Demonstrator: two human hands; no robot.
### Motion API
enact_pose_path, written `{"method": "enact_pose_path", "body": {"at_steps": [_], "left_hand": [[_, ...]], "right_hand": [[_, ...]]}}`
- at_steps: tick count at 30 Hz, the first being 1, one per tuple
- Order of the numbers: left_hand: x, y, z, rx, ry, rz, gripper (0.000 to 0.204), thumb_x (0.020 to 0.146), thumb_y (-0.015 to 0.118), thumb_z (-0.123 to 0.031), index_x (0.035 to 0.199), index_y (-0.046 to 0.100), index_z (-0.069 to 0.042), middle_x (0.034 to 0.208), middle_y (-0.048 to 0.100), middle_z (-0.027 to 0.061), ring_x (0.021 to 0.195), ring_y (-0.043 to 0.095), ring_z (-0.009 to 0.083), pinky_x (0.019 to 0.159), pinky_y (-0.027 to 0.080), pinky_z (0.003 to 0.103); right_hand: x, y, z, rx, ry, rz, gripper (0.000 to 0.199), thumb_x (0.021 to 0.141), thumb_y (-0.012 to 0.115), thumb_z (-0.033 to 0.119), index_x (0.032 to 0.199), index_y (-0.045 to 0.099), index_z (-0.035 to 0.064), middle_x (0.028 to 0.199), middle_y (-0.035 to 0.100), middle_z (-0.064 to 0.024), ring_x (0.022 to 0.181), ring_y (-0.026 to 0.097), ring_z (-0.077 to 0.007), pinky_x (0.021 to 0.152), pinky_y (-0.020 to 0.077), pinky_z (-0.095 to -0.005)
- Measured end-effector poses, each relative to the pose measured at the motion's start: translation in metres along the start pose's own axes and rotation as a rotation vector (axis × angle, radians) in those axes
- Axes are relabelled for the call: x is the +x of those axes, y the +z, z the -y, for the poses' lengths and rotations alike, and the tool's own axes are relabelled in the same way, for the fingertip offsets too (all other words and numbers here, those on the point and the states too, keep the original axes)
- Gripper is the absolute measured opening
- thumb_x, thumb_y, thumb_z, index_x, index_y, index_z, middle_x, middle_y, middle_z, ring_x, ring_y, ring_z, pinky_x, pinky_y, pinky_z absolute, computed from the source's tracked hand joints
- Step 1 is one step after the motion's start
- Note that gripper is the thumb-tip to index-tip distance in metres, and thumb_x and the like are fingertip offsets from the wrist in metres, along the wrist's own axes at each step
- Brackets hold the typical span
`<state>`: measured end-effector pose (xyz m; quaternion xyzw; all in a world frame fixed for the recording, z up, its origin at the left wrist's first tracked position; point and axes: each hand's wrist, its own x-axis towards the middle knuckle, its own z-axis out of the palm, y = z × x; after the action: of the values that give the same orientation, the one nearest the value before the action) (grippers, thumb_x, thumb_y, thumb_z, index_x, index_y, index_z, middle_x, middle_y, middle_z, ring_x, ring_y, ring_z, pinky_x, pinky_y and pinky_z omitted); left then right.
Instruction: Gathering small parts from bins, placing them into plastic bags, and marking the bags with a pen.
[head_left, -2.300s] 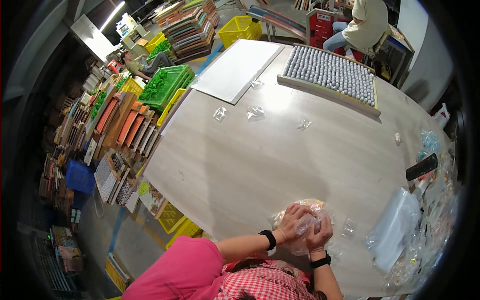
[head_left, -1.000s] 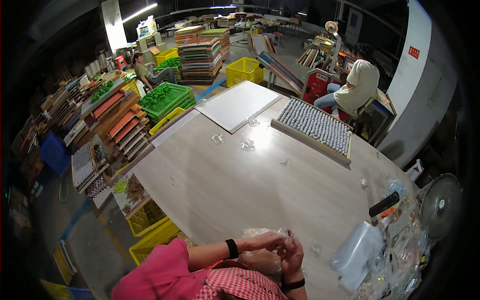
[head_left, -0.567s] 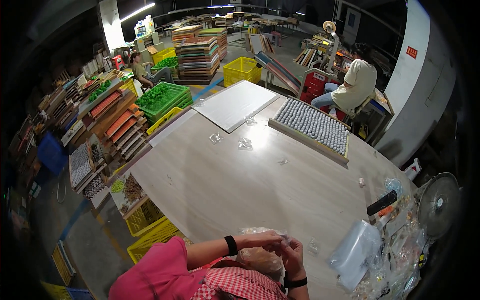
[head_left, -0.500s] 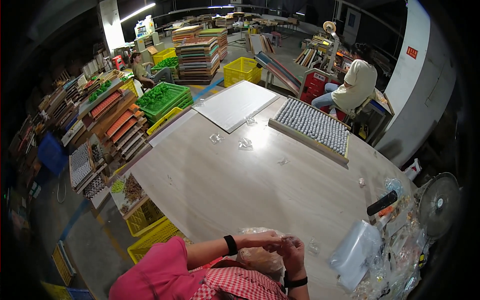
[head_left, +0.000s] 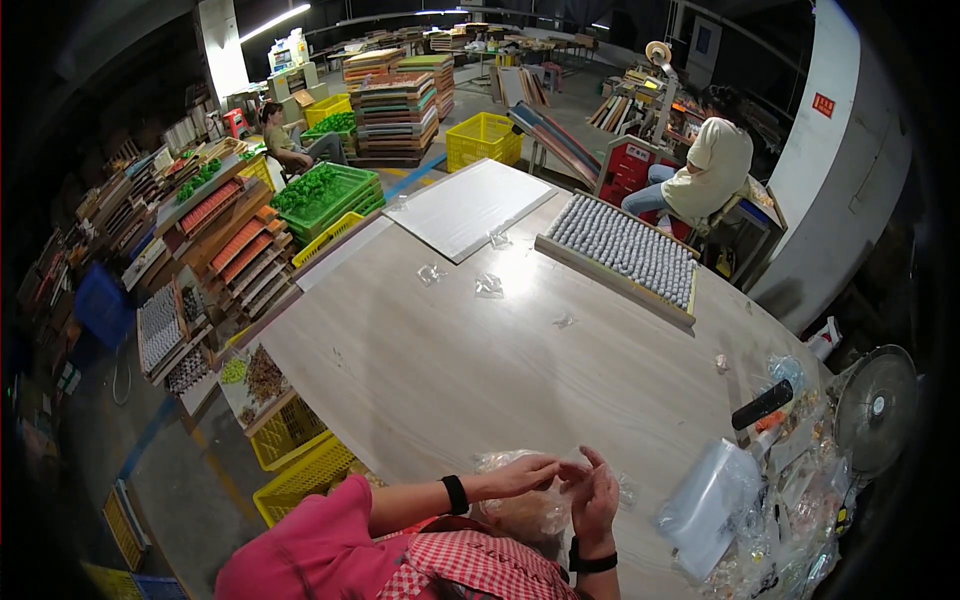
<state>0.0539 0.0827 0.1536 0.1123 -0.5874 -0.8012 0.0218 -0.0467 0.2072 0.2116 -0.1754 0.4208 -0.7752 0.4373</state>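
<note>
My left hand (head_left: 522, 474) reaches to the right over a crumpled clear plastic bag (head_left: 520, 510) that lies at the near edge of the wooden table (head_left: 450, 360). Its stretched fingertips meet my right hand (head_left: 595, 492), which stands upright with its fingers apart and pointing up. Whether something small sits between the two hands is hidden. The bag holds pale contents and lies mostly under my left hand. A black band is on each wrist.
Small clear packets (head_left: 489, 286) lie scattered mid-table. A tray of grey pieces (head_left: 622, 246) and a white board (head_left: 470, 205) sit at the far end. At right are a black-handled tool (head_left: 762, 404), clear bags (head_left: 708, 496) and a fan (head_left: 875, 410). A person (head_left: 715, 165) sits beyond; yellow crates (head_left: 290, 450) stand below left.
The view has tilted up from the table toward the room. My hands, clasped tightly around the bag 2.3 s ago, now have their fingers stretched out above it.
</note>
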Motion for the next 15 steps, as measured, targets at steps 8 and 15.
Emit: {"method": "enact_pose_path", "body": {"at_steps": [8,15], "left_hand": [[-0.004,-0.011,0.009,0.357,0.108,0.223,0.033,0.093,0.051,-0.024,0.11,0.054,0.004,0.092,0.056,0.007,0.084,0.051,0.0176,0.078,0.043,0.033],[-0.008,0.003,-0.002,0.621,0.151,0.222,0.03,0.091,0.049,-0.02,0.106,0.055,0.004,0.102,0.059,0.0202,0.098,0.056,0.0293,0.086,0.043,0.04]], "right_hand": [[0.001,0.011,0.008,-0.566,-0.164,0.256,0.052,0.101,0.03,0.035,0.124,0.041,-0.0107,0.116,0.061,-0.0193,0.106,0.06,-0.0269,0.097,0.0414,-0.037],[0.017,0.022,0.017,-1.159,-0.347,0.52,0.034,0.098,0.04,0.021,0.124,0.048,0.0004,0.113,0.064,-0.0145,0.106,0.059,-0.0325,0.095,0.0424,-0.0447]]}}
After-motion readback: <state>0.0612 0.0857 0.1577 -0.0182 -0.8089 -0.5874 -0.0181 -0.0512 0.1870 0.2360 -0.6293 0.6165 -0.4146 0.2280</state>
